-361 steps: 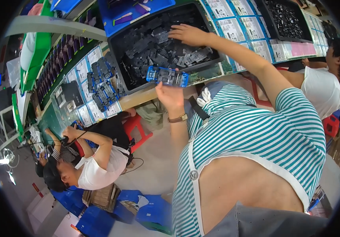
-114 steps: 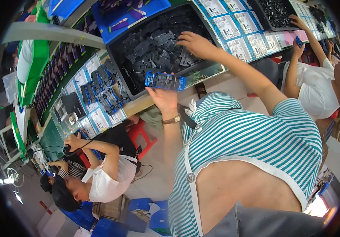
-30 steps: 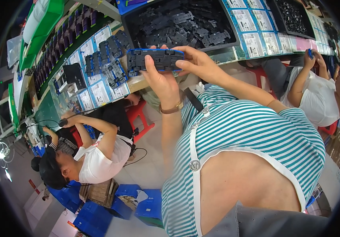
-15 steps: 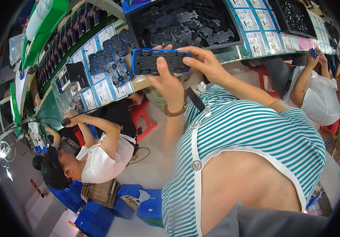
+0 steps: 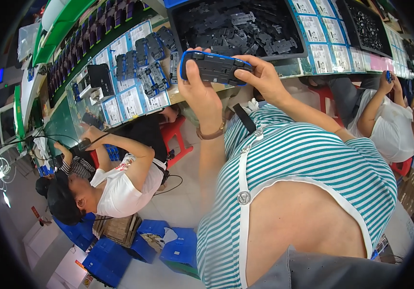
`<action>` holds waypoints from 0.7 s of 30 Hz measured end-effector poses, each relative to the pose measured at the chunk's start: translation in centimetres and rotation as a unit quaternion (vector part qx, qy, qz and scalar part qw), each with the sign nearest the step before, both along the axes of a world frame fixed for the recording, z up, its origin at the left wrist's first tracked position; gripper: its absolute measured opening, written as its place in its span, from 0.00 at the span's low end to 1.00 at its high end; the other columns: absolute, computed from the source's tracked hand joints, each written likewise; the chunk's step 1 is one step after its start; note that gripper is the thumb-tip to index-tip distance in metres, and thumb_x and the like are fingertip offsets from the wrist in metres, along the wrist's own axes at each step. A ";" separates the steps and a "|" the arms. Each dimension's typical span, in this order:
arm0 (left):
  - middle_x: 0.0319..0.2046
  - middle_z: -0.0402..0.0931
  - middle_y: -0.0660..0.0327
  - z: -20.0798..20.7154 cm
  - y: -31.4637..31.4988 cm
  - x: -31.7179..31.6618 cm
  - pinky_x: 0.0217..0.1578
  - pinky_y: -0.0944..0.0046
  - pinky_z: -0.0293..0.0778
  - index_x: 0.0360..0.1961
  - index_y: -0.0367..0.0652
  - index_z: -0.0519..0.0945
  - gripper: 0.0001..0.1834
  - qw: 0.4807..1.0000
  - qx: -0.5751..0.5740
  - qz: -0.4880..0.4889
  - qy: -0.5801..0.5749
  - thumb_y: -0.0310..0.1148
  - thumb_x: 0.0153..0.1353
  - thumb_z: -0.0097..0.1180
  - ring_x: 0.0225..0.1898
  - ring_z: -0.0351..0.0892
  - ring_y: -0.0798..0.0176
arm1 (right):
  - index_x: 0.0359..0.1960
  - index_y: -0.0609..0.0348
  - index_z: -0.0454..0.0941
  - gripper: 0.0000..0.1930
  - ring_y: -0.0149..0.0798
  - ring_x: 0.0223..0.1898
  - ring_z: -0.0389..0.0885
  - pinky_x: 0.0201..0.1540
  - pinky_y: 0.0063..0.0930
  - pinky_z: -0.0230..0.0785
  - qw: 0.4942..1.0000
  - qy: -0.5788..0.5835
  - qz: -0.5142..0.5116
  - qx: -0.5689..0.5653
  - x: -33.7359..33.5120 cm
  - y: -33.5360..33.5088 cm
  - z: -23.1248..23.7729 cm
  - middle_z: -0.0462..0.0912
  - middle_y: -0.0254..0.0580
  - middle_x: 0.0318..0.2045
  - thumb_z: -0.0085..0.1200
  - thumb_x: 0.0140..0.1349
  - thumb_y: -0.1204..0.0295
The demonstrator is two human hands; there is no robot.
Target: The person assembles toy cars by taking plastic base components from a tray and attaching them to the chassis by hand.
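A toy car [image 5: 211, 68] with a blue edge and a black underside lies between my two hands, underside up, its right end tilted lower. My left hand [image 5: 201, 98] grips the left end, with the thumb across the black base and fingertips showing past the far edge. At the other end, my right hand [image 5: 263, 83] pinches the car between thumb and fingers. Just left of my hands, several similar blue-and-black toy cars [image 5: 154, 79] rest on the sheet-covered bench. Behind the held car stands a black bin [image 5: 305, 52] piled with black chassis parts [image 5: 238, 31].
Printed sheets with blue borders [image 5: 333, 59] cover the bench. A black tray of small parts [image 5: 363, 26] stands at the far right. Co-workers sit to the left [image 5: 125, 192] and right [image 5: 385, 111]. Rows of purple pieces [image 5: 79, 55] line the left. Blue crates [image 5: 108, 260] stand on the floor.
The held car has moved slightly right in view, and its right end has tipped lower. Both hands still hold it. The whole view has shifted a little.
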State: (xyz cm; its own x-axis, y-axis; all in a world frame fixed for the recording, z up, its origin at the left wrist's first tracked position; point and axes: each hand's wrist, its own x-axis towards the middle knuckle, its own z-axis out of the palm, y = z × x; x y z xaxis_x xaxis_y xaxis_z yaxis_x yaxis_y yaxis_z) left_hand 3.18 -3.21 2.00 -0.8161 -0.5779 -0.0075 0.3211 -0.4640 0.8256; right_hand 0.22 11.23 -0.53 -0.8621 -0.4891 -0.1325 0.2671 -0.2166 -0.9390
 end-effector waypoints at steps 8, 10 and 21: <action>0.46 0.76 0.51 1.1 0.2 0.1 0.49 0.57 0.76 0.52 0.33 0.72 0.18 0.999 0.026 0.009 0.017 0.37 0.68 0.52 0.46 0.79 0.54 | 0.61 0.66 0.69 0.25 0.28 0.51 0.76 0.53 0.24 0.71 0.999 -0.012 0.033 -0.004 0.7 -0.4 1.0 0.78 0.42 0.51 0.56 0.65 0.65; 0.45 0.76 0.52 1.2 0.0 -0.3 0.49 0.58 0.76 0.50 0.34 0.73 0.17 1.000 0.016 0.007 0.006 0.36 0.68 0.53 0.45 0.79 0.56 | 0.60 0.65 0.69 0.25 0.28 0.50 0.76 0.52 0.24 0.71 1.000 0.027 0.015 -0.002 0.9 -0.4 0.9 0.79 0.41 0.49 0.57 0.65 0.66; 0.46 0.75 0.61 -2.2 1.2 0.4 0.48 0.61 0.73 0.52 0.41 0.71 0.16 0.993 0.044 -0.098 -0.056 0.38 0.70 0.50 0.47 0.76 0.66 | 0.57 0.68 0.71 0.21 0.28 0.44 0.79 0.46 0.25 0.78 0.998 0.013 -0.060 -0.013 0.0 -1.6 -0.1 0.80 0.40 0.45 0.55 0.66 0.69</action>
